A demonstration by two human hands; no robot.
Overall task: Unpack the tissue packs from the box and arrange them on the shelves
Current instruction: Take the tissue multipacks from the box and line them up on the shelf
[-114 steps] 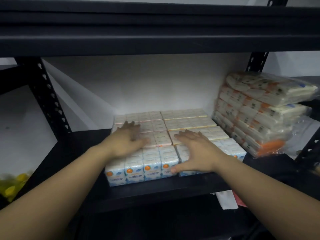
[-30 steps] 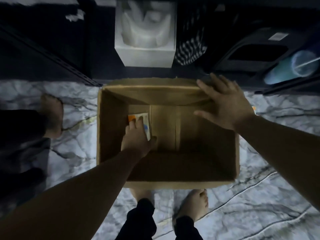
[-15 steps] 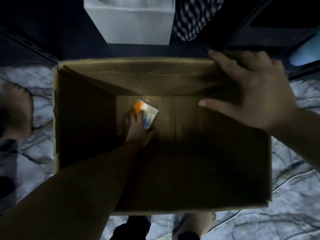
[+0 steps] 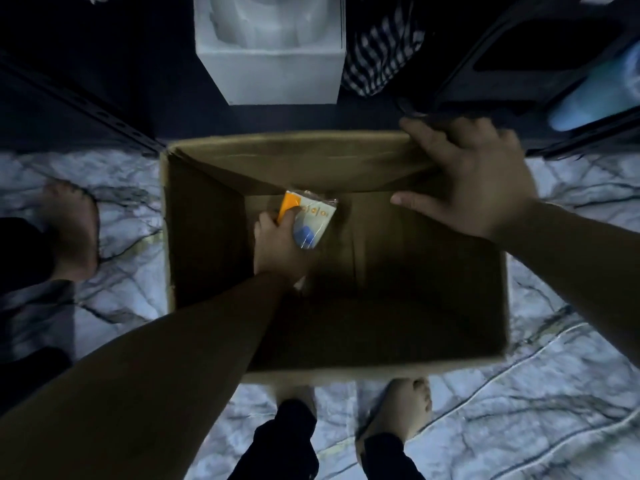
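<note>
An open brown cardboard box (image 4: pixel 398 362) stands on the floor right below me. My left hand (image 4: pixel 277 245) reaches down inside it and grips a small white tissue pack (image 4: pixel 310 218) with orange and blue print, near the box's far left inner wall. My right hand (image 4: pixel 471 178) presses on the far flap of the box at its upper right corner, fingers spread. The rest of the box's inside looks bare and dark.
The box rests on a marbled white floor (image 4: pixel 554 393). My bare feet (image 4: pixel 398 410) stand at its near edge, another person's foot (image 4: pixel 72 230) to the left. Behind the box, a white foam block (image 4: pixel 277 64), checked cloth (image 4: pixel 377 50) and a dark bin (image 4: pixel 519 57) fill the low shelf.
I turned from the shelf of stacked packs down to the box. My left hand closed on the pack and tilted it up off the bottom; my right hand settled on the far flap.
</note>
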